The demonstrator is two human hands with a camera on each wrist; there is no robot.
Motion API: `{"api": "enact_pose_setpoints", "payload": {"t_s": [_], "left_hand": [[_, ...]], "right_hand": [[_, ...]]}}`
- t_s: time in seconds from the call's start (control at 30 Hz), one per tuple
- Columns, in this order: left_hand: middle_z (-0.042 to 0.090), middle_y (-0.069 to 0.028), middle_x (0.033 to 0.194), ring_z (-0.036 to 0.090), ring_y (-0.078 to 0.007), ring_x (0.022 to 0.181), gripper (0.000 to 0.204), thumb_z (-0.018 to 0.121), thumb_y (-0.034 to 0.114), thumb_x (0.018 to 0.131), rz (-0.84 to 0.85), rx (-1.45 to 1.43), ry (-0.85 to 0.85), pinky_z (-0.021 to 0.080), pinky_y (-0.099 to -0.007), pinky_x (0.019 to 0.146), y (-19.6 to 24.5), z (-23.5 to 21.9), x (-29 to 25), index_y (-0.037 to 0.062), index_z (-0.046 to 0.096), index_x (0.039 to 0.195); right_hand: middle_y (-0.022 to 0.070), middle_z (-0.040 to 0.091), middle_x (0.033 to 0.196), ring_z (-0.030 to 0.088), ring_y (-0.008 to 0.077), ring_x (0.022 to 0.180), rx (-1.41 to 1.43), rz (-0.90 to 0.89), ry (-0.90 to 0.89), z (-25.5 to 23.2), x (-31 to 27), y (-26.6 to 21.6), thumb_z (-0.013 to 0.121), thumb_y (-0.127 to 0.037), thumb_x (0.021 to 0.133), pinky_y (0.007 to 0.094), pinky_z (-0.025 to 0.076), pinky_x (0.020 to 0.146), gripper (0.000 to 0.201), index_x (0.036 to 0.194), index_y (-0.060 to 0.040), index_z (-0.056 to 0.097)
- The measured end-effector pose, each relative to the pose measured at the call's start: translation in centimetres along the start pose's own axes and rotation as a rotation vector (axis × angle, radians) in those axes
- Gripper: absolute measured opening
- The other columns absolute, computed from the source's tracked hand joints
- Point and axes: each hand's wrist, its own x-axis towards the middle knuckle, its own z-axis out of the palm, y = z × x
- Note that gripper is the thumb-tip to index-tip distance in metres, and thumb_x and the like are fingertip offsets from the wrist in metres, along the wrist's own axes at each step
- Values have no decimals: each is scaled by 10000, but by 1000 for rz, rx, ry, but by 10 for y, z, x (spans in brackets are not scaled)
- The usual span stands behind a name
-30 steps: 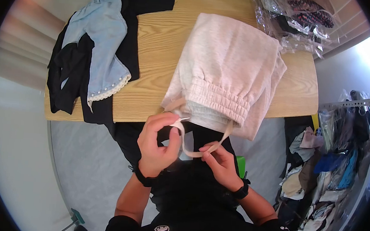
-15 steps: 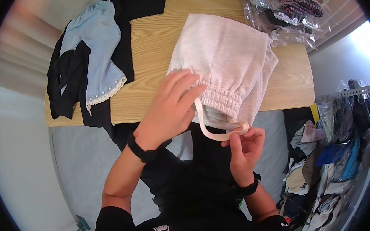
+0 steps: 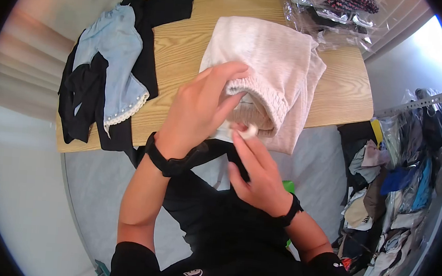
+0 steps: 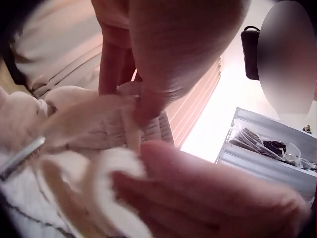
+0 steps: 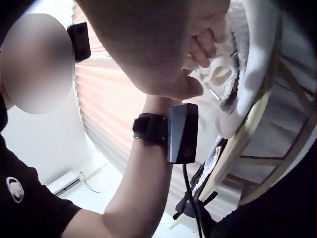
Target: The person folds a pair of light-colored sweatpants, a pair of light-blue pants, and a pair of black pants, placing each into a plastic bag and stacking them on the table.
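Pale pink sweatpants (image 3: 264,45) lie folded on the table, with their gathered elastic waistband (image 3: 270,104) toward the person. My left hand (image 3: 195,107) grips the left end of the waistband, thumb at the opening and fingers over the outside, lifting its upper edge so the inside shows. Close in front of the opening, my right hand (image 3: 259,175) holds the cream drawstring (image 3: 250,132), bunched in a loop at the fingertips. In the left wrist view the drawstring (image 4: 106,171) is looped beside a metal tip (image 4: 24,157).
A light blue denim garment (image 3: 119,42) with lace trim lies over black clothing (image 3: 151,65) on the table's left. Plastic-bagged garments (image 3: 339,17) sit at the back right. Clothes hang and pile on a rack (image 3: 399,178) at right. The wooden table's (image 3: 346,91) front edge is near the hands.
The left hand moved from the drawstring up to the waistband and raised its edge, opening it. The right hand shifted right with the drawstring, then back left toward the opening, gathering it up.
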Motion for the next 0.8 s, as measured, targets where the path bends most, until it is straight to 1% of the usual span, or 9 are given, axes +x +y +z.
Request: {"api": "enact_pose_setpoints", "payload": {"t_s": [0.1,0.3,0.37,0.4,0.43,0.5,0.53,0.63,0.8], "left_hand": [[662,-125,1029,646,-227,974,432,674,-36,760,-9,-20,-16,513,-307,841,8,-2,6,9,481,1143],[654,-125,1051,643,-227,976,398,675,-47,746,30,19,-49,510,-299,846,9,-6,6,2,515,1107],[637,-135,1079,631,-239,999,374,676,-61,720,36,10,-8,513,-306,844,8,-6,3,9,557,1067],[637,-135,1079,631,-239,999,374,676,-61,720,37,9,-13,513,-306,844,7,-6,-1,9,557,1067],[630,-136,1085,621,-251,1018,362,672,-73,707,13,34,-33,510,-316,847,5,-7,-5,13,575,1045],[624,-137,1090,610,-263,1036,352,668,-85,694,1,59,-51,507,-325,850,1,-8,-13,17,594,1023],[625,-135,1071,603,-277,1039,344,657,-96,688,-3,61,-46,497,-338,858,-2,-8,-19,23,603,1007],[613,-124,1036,578,-301,1027,318,618,-109,699,34,112,-66,470,-366,870,-9,-10,-37,34,615,983],[576,-113,1066,548,-290,1001,281,612,-70,736,-40,168,-80,466,-359,828,-14,-1,-64,31,617,998]], "right_hand": [[237,435,1283,429,404,1182,-176,-4,-85,12,19,5,610,-24,736,440,346,1007,607,1295,73,394],[274,485,1184,473,442,1087,158,234,150,38,60,22,596,-75,771,460,391,919,442,1167,85,481],[257,567,944,576,346,955,259,494,129,37,71,27,603,-150,805,399,446,812,312,1003,84,547],[226,579,797,601,346,861,213,547,-11,35,73,29,598,-168,800,409,461,757,300,962,82,572],[226,579,797,601,346,861,215,547,-6,38,68,30,598,-168,800,409,461,757,300,962,82,572],[239,577,849,585,380,854,-346,227,121,45,50,28,595,-139,791,445,459,759,313,1004,88,557],[250,569,945,559,406,884,-431,187,145,44,42,22,594,-115,777,468,445,784,350,1052,93,536],[259,492,1198,453,401,1166,-374,101,-52,40,10,0,604,-60,735,459,381,976,467,1164,91,503],[250,431,1302,377,398,1261,-239,11,-195,35,-19,-4,592,-12,694,472,327,1039,498,1176,86,517]]}}
